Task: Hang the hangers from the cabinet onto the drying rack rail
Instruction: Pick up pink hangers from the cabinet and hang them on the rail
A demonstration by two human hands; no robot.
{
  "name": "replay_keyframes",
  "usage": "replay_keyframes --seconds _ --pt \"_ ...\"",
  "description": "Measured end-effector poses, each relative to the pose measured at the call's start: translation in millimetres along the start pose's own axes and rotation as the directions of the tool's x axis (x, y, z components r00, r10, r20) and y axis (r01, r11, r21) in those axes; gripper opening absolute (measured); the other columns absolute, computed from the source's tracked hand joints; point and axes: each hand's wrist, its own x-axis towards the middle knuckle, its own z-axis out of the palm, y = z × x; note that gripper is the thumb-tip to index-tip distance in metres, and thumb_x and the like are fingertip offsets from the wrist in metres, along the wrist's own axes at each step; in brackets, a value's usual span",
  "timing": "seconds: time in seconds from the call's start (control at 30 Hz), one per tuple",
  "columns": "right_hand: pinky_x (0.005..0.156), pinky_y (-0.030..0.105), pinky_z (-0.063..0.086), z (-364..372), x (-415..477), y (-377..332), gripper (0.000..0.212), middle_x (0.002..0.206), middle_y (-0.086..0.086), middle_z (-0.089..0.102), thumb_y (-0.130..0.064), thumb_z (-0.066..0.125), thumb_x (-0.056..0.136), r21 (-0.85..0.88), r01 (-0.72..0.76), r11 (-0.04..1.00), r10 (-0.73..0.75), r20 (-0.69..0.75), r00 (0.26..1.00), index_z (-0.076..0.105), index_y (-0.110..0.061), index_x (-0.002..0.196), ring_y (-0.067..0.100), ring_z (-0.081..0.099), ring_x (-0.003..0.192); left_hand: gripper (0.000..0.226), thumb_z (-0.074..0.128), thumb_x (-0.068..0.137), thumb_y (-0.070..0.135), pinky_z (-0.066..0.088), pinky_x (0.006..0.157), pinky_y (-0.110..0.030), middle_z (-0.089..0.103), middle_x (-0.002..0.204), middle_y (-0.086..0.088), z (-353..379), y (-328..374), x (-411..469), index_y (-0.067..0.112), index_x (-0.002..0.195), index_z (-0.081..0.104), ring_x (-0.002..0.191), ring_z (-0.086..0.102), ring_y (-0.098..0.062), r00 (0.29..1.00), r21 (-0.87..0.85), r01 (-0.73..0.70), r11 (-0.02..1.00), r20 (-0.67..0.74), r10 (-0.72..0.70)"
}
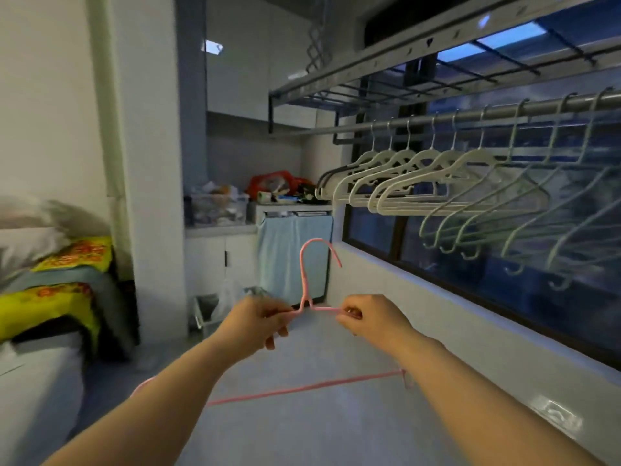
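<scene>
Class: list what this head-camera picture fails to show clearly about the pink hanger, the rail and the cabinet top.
- Head view: the pink hanger has its shoulders hidden inside the grip of the left hand and right hand.
- Head view: the rail runs off the right edge, so its hangers cannot be fully counted.
- Head view: the clutter on the cabinet is blurred and too small to name.

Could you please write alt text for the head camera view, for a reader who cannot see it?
A left hand and a right hand grip a thin pink wire hanger either side of its neck, hook upward. Up right, pale plastic hangers hang in a row on a grey metal rail beside a dark window.
</scene>
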Motion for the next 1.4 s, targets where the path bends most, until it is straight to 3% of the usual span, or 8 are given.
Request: replay_keyframes --seconds 0.13,0.3,0.47,0.77,0.9,1.03,1.27,1.4 --pt "0.064 0.025 0.035 10.1 52.3 -13.6 0.021 0.076 -0.006 0.059 -0.025 0.052 0.091 0.010 0.041 0.999 -0.041 -0.001 0.999 0.066 -0.014 0.103 0.014 0.049 0.081 0.031 0.055 0.090 0.012 0.033 0.035 -0.006 0.055 0.046 0.010 -33.6 -24.1 34.3 0.026 0.063 0.057 0.028 0.045 0.000 0.994 0.002 0.030 1.000 -0.109 -0.030" --pt "0.083 0.029 0.045 13.1 133.9 -7.4 0.023 0.111 0.007 0.066 -0.022 0.050 0.093 -0.043 0.041 0.998 -0.042 -0.034 0.999 0.063 -0.013 0.110 0.022 0.059 0.101 0.028 0.054 0.091 0.016 0.035 0.037 -0.007 0.056 0.037 0.016 -65.5 -44.3 106.3 0.026 0.065 0.057 0.029 0.046 0.001 0.987 0.039 0.050 0.998 -0.155 -0.044" --pt "0.089 0.030 0.045 -3.0 217.7 -4.6 0.025 0.116 0.007 0.064 -0.019 0.050 0.093 -0.031 0.016 0.999 -0.019 -0.110 0.994 0.061 -0.013 0.114 0.021 0.058 0.106 0.013 0.050 0.093 0.016 0.042 0.042 -0.013 0.057 0.064 0.005 -99.0 -44.8 187.2 0.018 0.087 0.060 0.042 0.051 -0.005 0.987 0.097 0.058 0.994 -0.154 -0.043" --pt "0.090 0.036 0.045 -71.4 312.6 -27.7 0.028 0.118 0.012 0.061 -0.013 0.042 0.096 -0.122 0.034 0.992 -0.092 -0.518 0.850 0.060 -0.011 0.118 0.026 0.056 0.108 0.022 0.048 0.094 0.018 0.045 0.051 -0.024 0.057 0.066 0.003 -136.7 -53.6 311.7 0.010 0.104 0.065 0.053 0.054 -0.012 0.977 0.219 0.037 0.975 -0.211 0.010" --pt "0.090 0.037 0.043 -126.9 341.0 -18.6 0.028 0.119 0.015 0.054 -0.014 0.045 0.095 -0.305 -0.102 0.947 -0.141 -0.677 0.723 0.060 -0.012 0.118 0.029 0.053 0.109 0.017 0.047 0.094 0.017 0.042 0.043 -0.021 0.055 0.062 0.000 -132.5 -33.7 378.2 0.009 0.087 0.060 0.047 0.053 -0.013 0.987 0.259 -0.060 0.964 -0.127 0.096" --pt "0.092 0.040 0.043 -181.4 362.9 4.8 0.029 0.124 0.017 0.051 -0.017 0.051 0.092 -0.305 -0.417 0.856 0.052 -0.753 0.656 0.057 -0.016 0.120 0.033 0.050 0.111 0.018 0.047 0.094 0.017 0.045 0.048 -0.023 0.058 0.064 -0.001 -123.5 -3.3 437.8 0.010 0.085 0.062 0.048 0.055 -0.011 0.967 0.287 -0.219 0.933 -0.061 0.246" --pt "0.100 0.040 0.039 -220.3 392.7 26.2 0.047 0.136 0.018 0.046 -0.027 0.050 0.093 -0.402 -0.669 0.625 0.191 -0.752 0.631 0.039 -0.017 0.138 0.036 0.045 0.122 0.018 0.046 0.094 0.019 0.050 0.055 -0.028 0.063 0.076 -0.007 -100.6 43.8 524.3 0.012 0.093 0.063 0.056 0.058 -0.014 0.895 0.231 -0.433 0.871 -0.005 0.446" --pt "0.099 0.040 0.036 -218.2 403.4 42.9 0.041 0.128 0.015 0.053 -0.037 0.045 0.094 -0.400 -0.756 0.517 0.291 -0.749 0.595 0.046 -0.017 0.129 0.033 0.048 0.117 0.019 0.046 0.094 0.013 0.057 0.076 -0.038 0.065 0.081 -0.011 -79.2 63.7 557.2 0.007 0.095 0.063 0.077 0.066 -0.027 0.869 0.206 -0.488 0.848 0.029 0.493"
